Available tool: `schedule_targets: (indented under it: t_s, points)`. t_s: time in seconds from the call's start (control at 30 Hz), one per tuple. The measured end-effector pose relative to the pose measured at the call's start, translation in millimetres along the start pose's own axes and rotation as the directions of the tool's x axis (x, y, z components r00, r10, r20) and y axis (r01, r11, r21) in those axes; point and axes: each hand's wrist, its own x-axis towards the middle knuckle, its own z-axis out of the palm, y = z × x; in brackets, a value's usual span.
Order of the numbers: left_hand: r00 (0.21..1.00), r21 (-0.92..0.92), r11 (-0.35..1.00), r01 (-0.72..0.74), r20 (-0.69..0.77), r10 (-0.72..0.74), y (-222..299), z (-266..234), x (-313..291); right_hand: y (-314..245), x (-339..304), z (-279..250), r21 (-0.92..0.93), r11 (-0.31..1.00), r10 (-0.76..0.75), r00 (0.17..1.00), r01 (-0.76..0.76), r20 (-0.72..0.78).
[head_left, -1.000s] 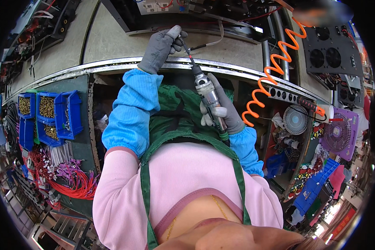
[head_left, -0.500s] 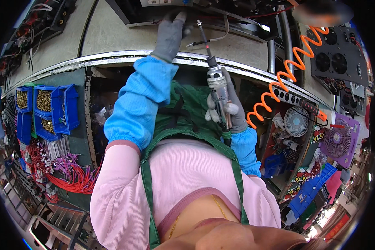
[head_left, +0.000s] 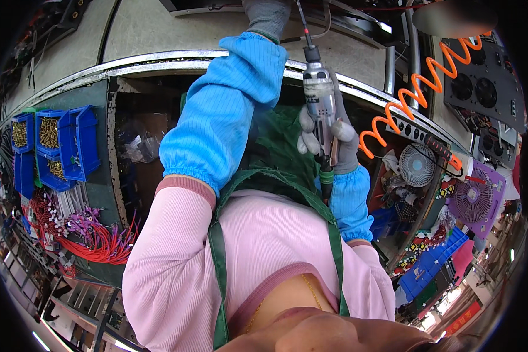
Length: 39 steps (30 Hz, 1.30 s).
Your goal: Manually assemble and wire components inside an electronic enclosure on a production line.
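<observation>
My right hand (head_left: pixel 340 132), in a grey glove, is wrapped round a silver pneumatic screwdriver (head_left: pixel 319 94). The tool's long bit points away from me, toward the black metal chassis (head_left: pixel 358 35) at the far edge. My left hand (head_left: pixel 267 17), gloved in grey too, reaches out at the top of the view beside that chassis. Its fingers are cut off by the picture's upper edge, so what they touch is hidden. Blue sleeve covers are on both forearms.
A coiled orange air hose (head_left: pixel 413 94) hangs at the right. Blue bins (head_left: pixel 82 144) with brass screws stand at the left, above red and purple wires (head_left: pixel 102 240). A metal rail (head_left: pixel 170 58) edges the bench. Right of me are a white fan (head_left: pixel 417 163) and a purple fan (head_left: pixel 475 196).
My left hand has moved farther out and to the right, its fingers leaving the view. The screwdriver in my right hand has shifted slightly away and to the right.
</observation>
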Motion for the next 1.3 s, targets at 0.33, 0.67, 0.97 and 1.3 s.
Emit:
schedule_targets:
  t_s: [0.33, 0.67, 0.97, 1.3]
  points:
    - [0.938, -0.441, 0.832, 0.336, 0.075, -0.339, 47, 16, -20, 1, 18, 6, 0.001, 1.0, -0.006, 1.0, 0.006, -0.015]
    - [0.97, -0.225, 0.945, 0.239, 0.099, -0.222, 34, 12, -13, -2, 34, 0, 0.086, 0.996, 0.005, 0.99, -0.017, 0.14]
    - [0.939, -0.253, 0.906, 0.339, 0.15, -0.309, 44, 8, -15, -9, 42, 0, 0.22, 0.972, 0.065, 0.995, -0.082, 0.082]
    - [0.932, -0.393, 0.845, 0.363, 0.175, -0.319, 43, 7, -13, -13, 46, 39, -0.484, 0.868, -0.012, 0.968, -0.114, -0.249]
